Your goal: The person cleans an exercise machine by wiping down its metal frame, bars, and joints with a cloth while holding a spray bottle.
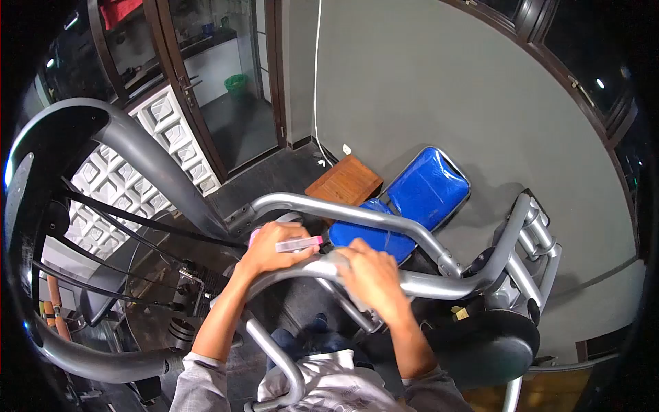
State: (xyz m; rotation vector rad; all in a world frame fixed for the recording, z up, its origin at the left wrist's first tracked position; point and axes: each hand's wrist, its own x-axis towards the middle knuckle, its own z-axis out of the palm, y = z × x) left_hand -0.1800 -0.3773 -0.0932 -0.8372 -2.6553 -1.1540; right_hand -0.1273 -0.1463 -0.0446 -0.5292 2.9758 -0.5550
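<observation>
My left hand (276,250) is closed around a clear and pink object (299,244) that looks like a small bottle; most of it is hidden in my fingers. This hand is just over the curved silver tube (439,285) of a gym machine. On the same tube, to the right, my right hand (373,278) presses down with bent fingers. A pale grey cloth (355,296), blurred and mostly covered, shows under that hand against the metal.
Beyond the tube stand a blue padded chair (432,189) and a wooden box (343,180) near the grey wall. A black padded seat (480,347) is at the lower right. Black cables (151,223) and a thick grey frame (154,165) rise on the left, with a glass door (226,89) behind.
</observation>
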